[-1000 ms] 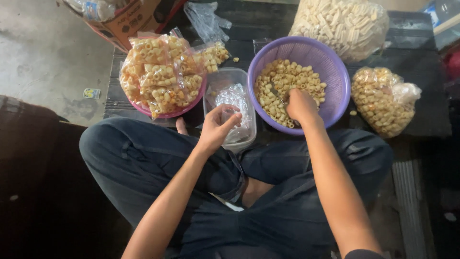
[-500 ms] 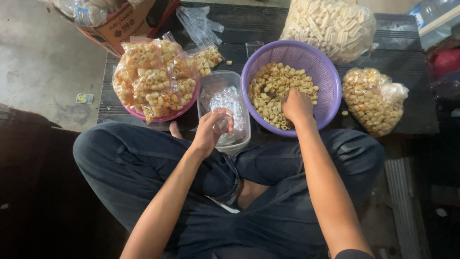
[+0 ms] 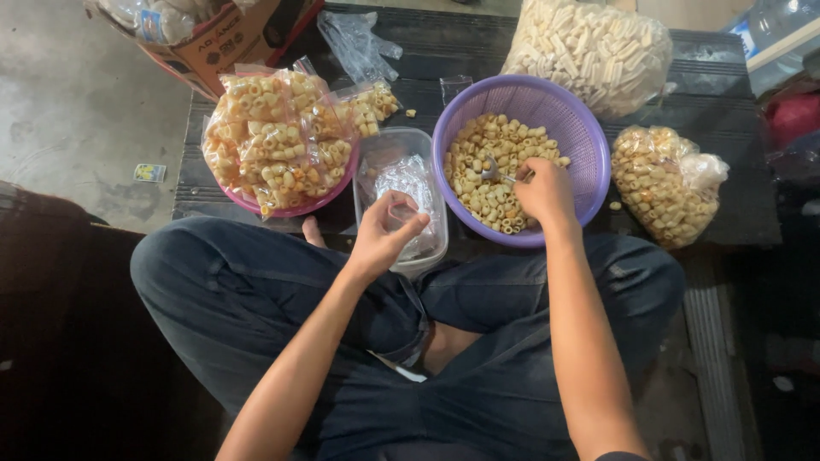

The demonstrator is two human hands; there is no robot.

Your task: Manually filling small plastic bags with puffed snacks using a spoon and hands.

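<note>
Our right hand [image 3: 543,192] clamps a spoon [image 3: 495,173] in the purple basket [image 3: 589,145]; our left hand [image 3: 384,235] fingers pinch a small clear bag [image 3: 401,213].

Cardboard box [image 3: 218,38], big bag of stick snacks [image 3: 589,47], small card [image 3: 149,173] on floor.

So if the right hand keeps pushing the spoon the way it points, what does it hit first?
Most likely the ring-shaped snacks heaped in the purple basket: the right hand aims the spoon left into them. Depth is unclear.
</note>
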